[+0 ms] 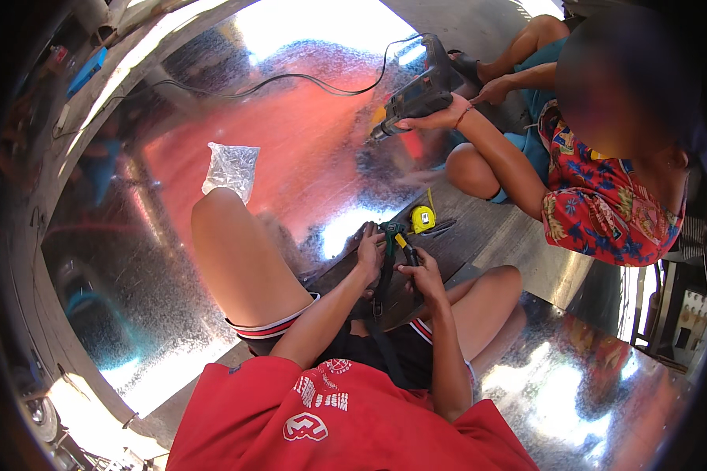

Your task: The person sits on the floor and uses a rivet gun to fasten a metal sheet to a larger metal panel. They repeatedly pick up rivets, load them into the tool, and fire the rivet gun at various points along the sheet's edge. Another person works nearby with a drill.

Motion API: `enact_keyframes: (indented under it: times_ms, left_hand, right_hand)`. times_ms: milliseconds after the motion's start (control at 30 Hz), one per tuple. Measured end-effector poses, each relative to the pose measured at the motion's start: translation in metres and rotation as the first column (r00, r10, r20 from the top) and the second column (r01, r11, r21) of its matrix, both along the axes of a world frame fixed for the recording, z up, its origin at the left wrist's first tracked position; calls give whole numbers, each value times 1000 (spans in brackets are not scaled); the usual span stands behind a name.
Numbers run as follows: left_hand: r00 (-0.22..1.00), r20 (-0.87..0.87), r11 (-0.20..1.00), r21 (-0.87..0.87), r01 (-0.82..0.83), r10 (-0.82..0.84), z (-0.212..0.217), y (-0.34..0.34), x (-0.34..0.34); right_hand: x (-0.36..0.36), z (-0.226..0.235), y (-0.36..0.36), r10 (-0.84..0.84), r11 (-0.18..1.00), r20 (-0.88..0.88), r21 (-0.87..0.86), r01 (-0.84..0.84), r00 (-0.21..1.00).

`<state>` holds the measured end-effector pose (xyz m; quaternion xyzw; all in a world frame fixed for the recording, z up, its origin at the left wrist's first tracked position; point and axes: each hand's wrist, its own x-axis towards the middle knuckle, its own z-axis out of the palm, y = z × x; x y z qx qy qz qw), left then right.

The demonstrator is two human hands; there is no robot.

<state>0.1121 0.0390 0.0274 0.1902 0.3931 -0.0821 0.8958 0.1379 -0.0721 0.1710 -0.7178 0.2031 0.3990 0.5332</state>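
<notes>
Low in front of my body, my left hand [370, 250] is closed around a dark green object [392, 228], whose kind I cannot make out. A black strap [382, 294] runs from beside it down toward my lap. My right hand [423, 275] grips a yellow-and-black handled tool [404, 245], its upper end against the green object. The tool's tip is hidden. Just beyond both hands lies a yellow tape measure [423, 218] on a dark board [456, 243].
A person at the right holds a corded power drill [420, 94] over the shiny metal sheet [173, 204]. Its black cable [291, 76] trails left across the sheet. A clear plastic bag [232, 169] lies beyond my left knee. Another metal sheet [558, 385] is at my right.
</notes>
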Motion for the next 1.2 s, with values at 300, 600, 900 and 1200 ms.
enact_keyframes:
  times_ms: [300, 600, 900, 1200]
  left_hand:
    - [957, 182, 974, 47, 220, -225, -21, 11, 37]
    - [892, 74, 872, 262, 415, -446, -71, -12, 56]
    - [861, -205, 797, 326, 508, -465, -79, -27, 4]
    - [649, -46, 589, 374, 716, -759, -47, -29, -19]
  right_hand:
    - [4, -38, 4, -152, 988, 229, 13, 153, 961]
    - [13, -62, 2, -280, 949, 295, -58, 309, 914]
    - [33, -61, -25, -22, 987, 286, -147, 66, 958]
    - [51, -68, -9, 32, 990, 236, -141, 2, 971]
